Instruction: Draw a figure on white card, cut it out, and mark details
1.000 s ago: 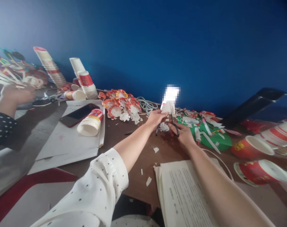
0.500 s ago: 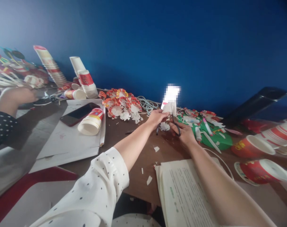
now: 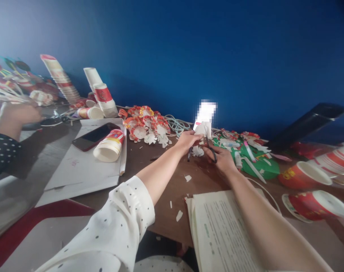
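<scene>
My left hand [image 3: 190, 140] is closed on a piece of white paper [image 3: 203, 129], pinching its lower left side. Black-handled scissors [image 3: 213, 154] sit in my right hand [image 3: 221, 158], with fingers wrapped about the loops. Their blades point up at the paper; how far they are spread I cannot make out. Behind the paper stands a bright screen, blurred out [image 3: 205, 111]. Below my hands lie a crumpled white scrap [image 3: 198, 151] and a dark pen-like stick [image 3: 189, 154].
Cut red-and-white paper cup pieces [image 3: 146, 124] are heaped left of my hands. Right of them lies a green sheet [image 3: 264, 168] with glue sticks and markers. An open book [image 3: 219, 226] lies in front. A co-worker's hand [image 3: 17, 115] is at far left, near stacked cups [image 3: 61, 81].
My hands, the paper and the scissors stay almost in place. The co-worker's hand at the left has shifted slightly. The view has moved a touch.
</scene>
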Demonstrator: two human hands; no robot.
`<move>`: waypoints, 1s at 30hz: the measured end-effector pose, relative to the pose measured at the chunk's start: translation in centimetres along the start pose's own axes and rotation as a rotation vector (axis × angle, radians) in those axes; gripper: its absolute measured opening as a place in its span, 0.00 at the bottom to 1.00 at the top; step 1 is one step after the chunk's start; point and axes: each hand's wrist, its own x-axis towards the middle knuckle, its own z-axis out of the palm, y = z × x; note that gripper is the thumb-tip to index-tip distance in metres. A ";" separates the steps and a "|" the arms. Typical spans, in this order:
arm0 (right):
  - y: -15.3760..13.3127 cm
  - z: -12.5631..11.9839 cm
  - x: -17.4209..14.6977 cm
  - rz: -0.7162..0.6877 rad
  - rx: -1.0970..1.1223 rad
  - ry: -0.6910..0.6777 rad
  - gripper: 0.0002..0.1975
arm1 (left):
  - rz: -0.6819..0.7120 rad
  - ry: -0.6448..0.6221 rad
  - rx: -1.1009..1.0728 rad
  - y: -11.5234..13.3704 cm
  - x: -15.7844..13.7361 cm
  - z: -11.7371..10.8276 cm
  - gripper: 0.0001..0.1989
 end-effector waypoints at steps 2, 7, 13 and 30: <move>0.0 0.0 0.0 0.000 0.000 -0.002 0.31 | 0.003 -0.001 0.006 0.0 0.0 0.0 0.06; 0.0 0.0 -0.1 0.000 0.001 0.003 0.30 | -0.002 -0.004 0.014 0.1 0.0 0.0 0.07; -0.2 0.1 -0.1 -0.006 -0.022 0.001 0.29 | -0.007 0.005 0.034 0.3 -0.1 0.0 0.05; 0.4 0.6 -0.4 -0.044 0.054 0.028 0.25 | 0.004 0.036 0.073 -0.2 0.3 0.1 0.05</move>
